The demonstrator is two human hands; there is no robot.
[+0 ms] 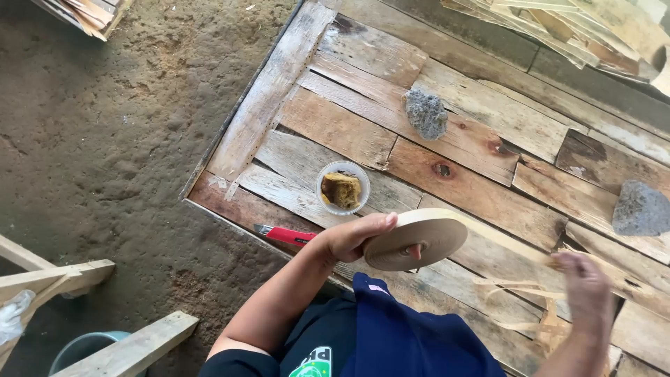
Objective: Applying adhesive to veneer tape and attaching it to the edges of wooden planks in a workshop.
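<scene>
My left hand (356,236) holds a flat round roll of pale wooden strip (417,239), with a finger through its middle hole. A strip runs from the roll to the right, to my right hand (585,290), which is blurred and pinches the strip's end. Loose curled strips (520,304) lie on the plank table (335,129) under my right hand. Beside my left wrist lies a red utility knife (283,234). Just above it stands a small clear cup (342,187) with a brown lump inside.
Two grey stones rest on the planks, one (426,114) near the middle and one (641,208) at the right edge. Thin wood veneers (558,24) pile at the top right. Dirt floor lies left, with wooden rails (63,276) and a bucket (80,347) at bottom left.
</scene>
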